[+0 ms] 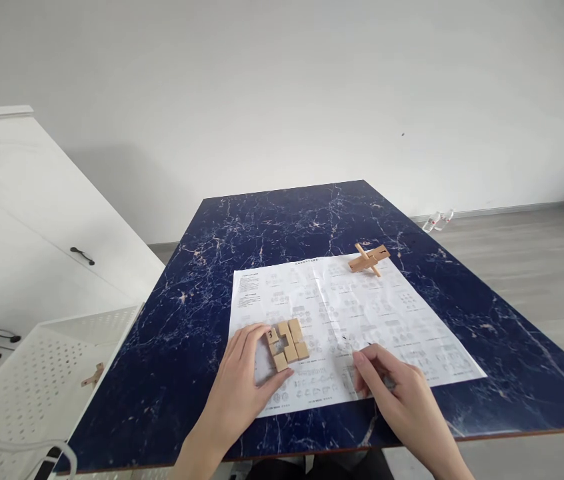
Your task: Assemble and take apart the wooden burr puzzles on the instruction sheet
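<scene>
On the white printed paper sheet [322, 367], which covers part of the dark blue, white-veined table [272, 227], we see the pale wooden, square-edged blocks [291, 350] between thumb and index finger of the left grip [239, 377]. They sit side by side around a notched gap; one bears a black "3". We cannot tell whether this grip pinches them or merely frames them. The right grip [397, 383] is loosely curled, its contents indistinct; the sheet's small print is illegible.
</scene>
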Demonstrator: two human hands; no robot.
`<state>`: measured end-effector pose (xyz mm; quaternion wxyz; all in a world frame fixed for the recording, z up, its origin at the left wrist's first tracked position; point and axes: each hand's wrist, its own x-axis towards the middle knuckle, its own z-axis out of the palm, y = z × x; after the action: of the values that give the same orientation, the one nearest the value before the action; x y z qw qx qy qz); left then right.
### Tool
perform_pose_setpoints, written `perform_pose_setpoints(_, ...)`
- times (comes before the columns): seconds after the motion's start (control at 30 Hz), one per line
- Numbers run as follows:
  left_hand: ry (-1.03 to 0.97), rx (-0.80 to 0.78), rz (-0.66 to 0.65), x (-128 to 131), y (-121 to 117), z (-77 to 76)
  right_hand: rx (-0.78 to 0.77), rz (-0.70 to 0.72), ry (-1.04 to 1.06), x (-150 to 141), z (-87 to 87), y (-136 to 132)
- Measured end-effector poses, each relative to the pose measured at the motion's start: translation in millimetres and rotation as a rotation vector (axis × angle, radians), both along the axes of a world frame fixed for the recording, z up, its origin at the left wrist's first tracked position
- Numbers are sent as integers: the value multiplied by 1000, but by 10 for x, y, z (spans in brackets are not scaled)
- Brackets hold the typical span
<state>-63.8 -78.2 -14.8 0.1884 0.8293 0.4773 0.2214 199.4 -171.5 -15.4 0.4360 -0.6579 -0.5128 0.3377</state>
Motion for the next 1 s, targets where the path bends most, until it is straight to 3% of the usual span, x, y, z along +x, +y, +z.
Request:
perform_pose_setpoints(0.27,-99,35,-2,-15,-70,23,40,-26,-179,-89,8,84)
perform_pose_setpoints(0.43,-87,51,-21,-6,-83,31,160,32,-248,-386,58,268)
perform_pose_setpoints(0.6,-119,101,-4,-4,-79,33,171,-11,-302,-617,-29,341)
perform_pose_setpoints(1.0,-138,110,80,34,-110,51,216,25,-339,-622,-56,312)
